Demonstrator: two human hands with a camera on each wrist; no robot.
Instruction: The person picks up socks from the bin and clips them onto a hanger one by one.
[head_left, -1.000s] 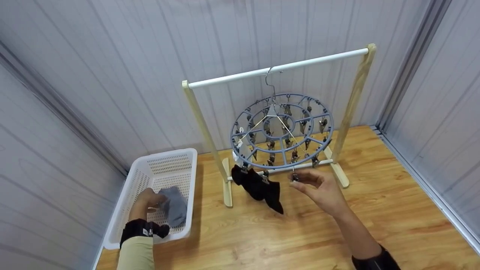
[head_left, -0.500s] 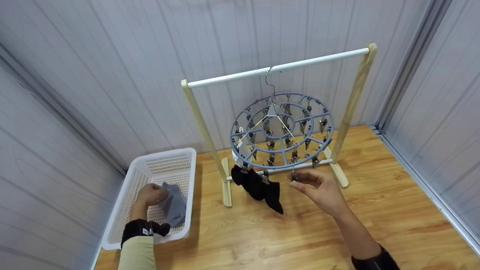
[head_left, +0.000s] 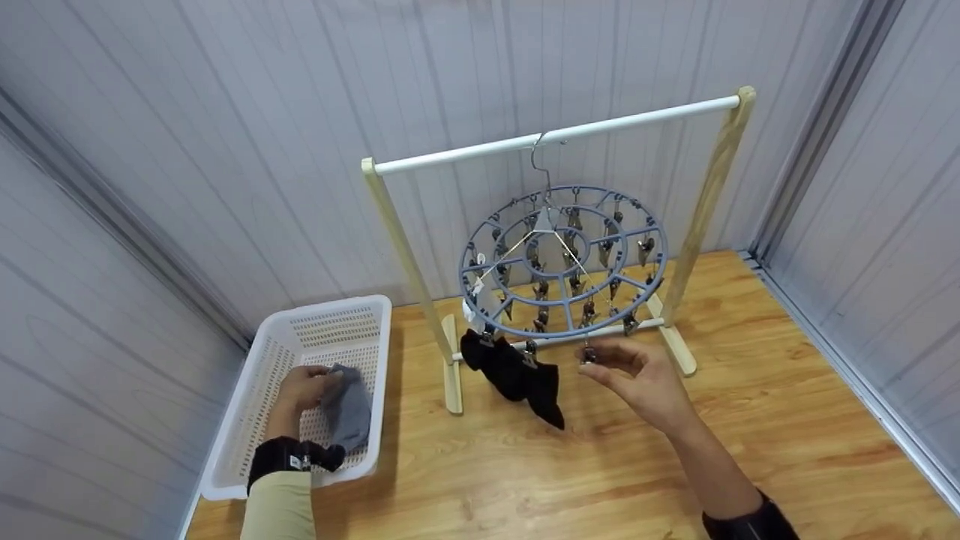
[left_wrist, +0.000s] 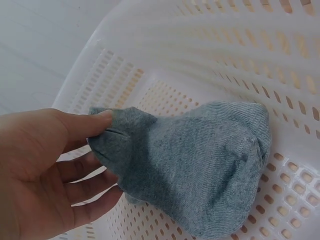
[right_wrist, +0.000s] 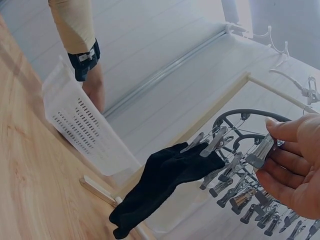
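Inside the white basket, my left hand (head_left: pixel 306 388) pinches the cuff of a grey-blue sock (left_wrist: pixel 195 160) between thumb and fingers. The sock's body lies toward the basket's perforated floor. At the front rim of a round clip hanger (head_left: pixel 568 304), my right hand (head_left: pixel 646 382) holds a metal clip (right_wrist: pixel 261 151) between thumb and fingers. Nothing is seen in that clip's jaws. To the left of this hand, a black sock (head_left: pixel 514 371) hangs from the rim, gripped by two clips.
The white basket (head_left: pixel 381 390) stands on the wood-grain floor (head_left: pixel 480 480), left of the rack. A white rail (head_left: pixel 465 154) on wooden posts (head_left: pixel 709 202) carries the hanger by its hook. Several other metal clips dangle from the rings. Panelled walls (head_left: pixel 247 150) close in the back and sides.
My left hand has come up from lower in the basket, now holding the grey-blue sock by its cuff, and shifted slightly right. My right hand stays at the same clip.
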